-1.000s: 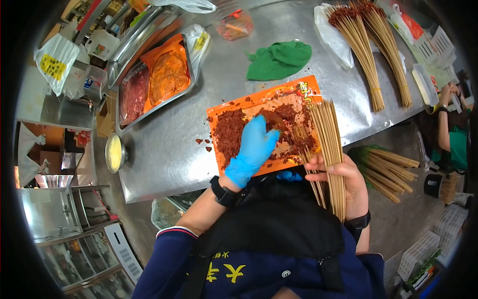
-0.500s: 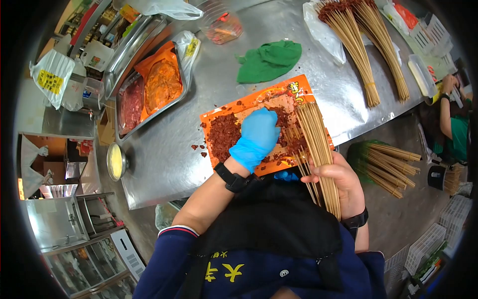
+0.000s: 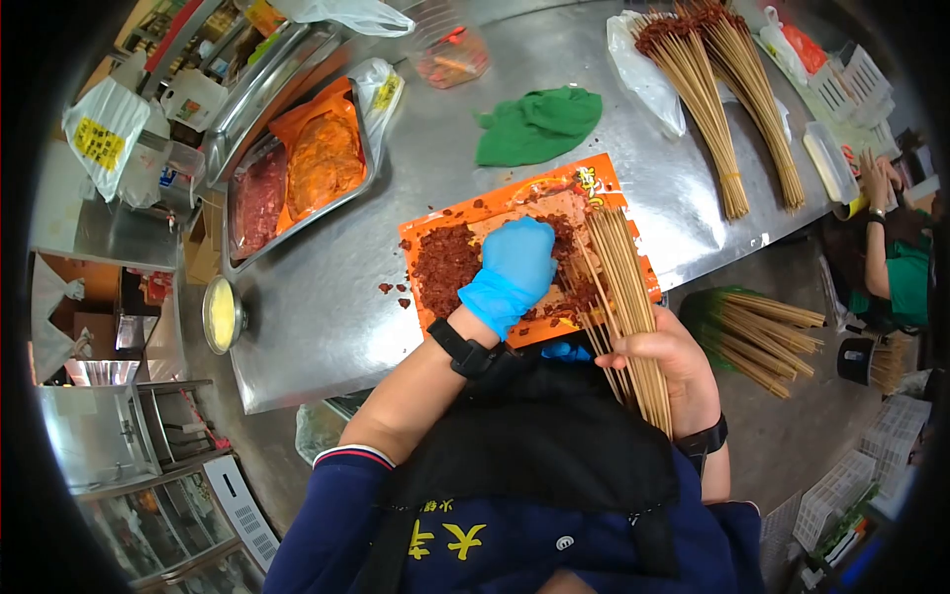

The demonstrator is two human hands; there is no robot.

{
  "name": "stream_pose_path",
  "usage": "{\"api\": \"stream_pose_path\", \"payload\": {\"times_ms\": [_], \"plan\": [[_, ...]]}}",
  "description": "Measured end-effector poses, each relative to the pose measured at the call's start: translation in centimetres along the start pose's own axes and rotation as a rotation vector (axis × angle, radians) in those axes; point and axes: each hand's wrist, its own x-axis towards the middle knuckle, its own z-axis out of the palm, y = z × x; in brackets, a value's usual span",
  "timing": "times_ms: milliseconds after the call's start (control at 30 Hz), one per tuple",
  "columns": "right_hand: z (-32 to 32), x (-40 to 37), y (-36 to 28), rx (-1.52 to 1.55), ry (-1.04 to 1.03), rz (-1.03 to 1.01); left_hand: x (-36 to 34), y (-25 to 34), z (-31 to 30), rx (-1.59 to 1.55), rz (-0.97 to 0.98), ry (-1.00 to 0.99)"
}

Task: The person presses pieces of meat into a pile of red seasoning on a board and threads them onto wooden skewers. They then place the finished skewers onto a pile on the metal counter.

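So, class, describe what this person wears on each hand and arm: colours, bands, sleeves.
The left hand wears a bright blue glove, with a black watch at the wrist. The left sleeve is navy and ends in a red-and-white striped cuff. The right hand is ungloved, with a black wristband and a navy right sleeve.

There are four bunches of sticks: two long bunches (image 3: 703, 109) on the table (image 3: 327, 317), one held bunch (image 3: 618, 272) in the right hand (image 3: 665, 361), and one low bunch (image 3: 767, 337) beside the table. There is one orange bag (image 3: 495, 201), one green cloth (image 3: 539, 123), one metal tray (image 3: 297, 231), one small bowl (image 3: 223, 315), one blue glove (image 3: 510, 269) and two black wristbands (image 3: 465, 351).
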Motion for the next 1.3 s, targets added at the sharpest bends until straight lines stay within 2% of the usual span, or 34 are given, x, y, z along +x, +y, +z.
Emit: {"api": "stream_pose_path", "payload": {"times_ms": [100, 167, 200, 267, 400, 533, 733, 800, 1033, 1133, 1200, 1233, 1300], "plan": [[0.0, -0.1, 0.4, 0.009, 0.070, 0.010, 0.0, -0.6, -0.7, -0.052, -0.078, -0.071], [-0.1, 0.2, 0.5, -0.001, 0.049, 0.027, -0.2, -1.8, -0.4, -0.591, -0.421, -0.186], [-0.1, 0.4, 0.7, -0.012, 0.027, 0.044, -0.6, -2.1, -1.0, -0.588, -0.421, -0.186], [-0.2, 0.8, 1.1, -0.032, 0.024, 0.052, -1.9, -2.4, -2.5, -1.732, -0.374, -0.010], [0.8, 1.1, 0.8, -0.048, -0.009, 0.054, -3.5, -3.1, -2.5, -2.030, -0.391, -0.040], [1.2, 1.0, 0.8, -0.056, -0.023, 0.055, -3.9, -3.7, -1.8, -1.975, -0.402, -0.088], [1.3, 0.9, 1.0, -0.068, -0.020, 0.063, -4.5, -3.2, -1.9, -1.983, -0.467, 0.025], [1.2, 1.0, 1.2, -0.051, -0.021, 0.040, -4.3, -2.5, -3.0, -1.947, -0.328, 0.022], [1.4, 0.9, 1.3, -0.046, -0.015, 0.068, -4.3, -2.6, -3.0, -1.909, -0.354, 0.001], [1.3, 0.9, 1.4, -0.024, -0.021, 0.074, -4.5, -2.1, -2.9, -2.015, -0.327, 0.013], [1.4, 0.9, 1.3, -0.018, -0.037, 0.064, -4.6, -2.2, -2.1, -2.064, -0.455, -0.041], [1.4, 0.9, 1.3, -0.017, -0.035, 0.063, -4.8, -2.3, -1.7, -2.064, -0.455, -0.043], [1.4, 0.8, 1.2, -0.028, -0.034, 0.046, -5.1, -2.3, -1.1, -2.190, -0.614, -0.013]]}}
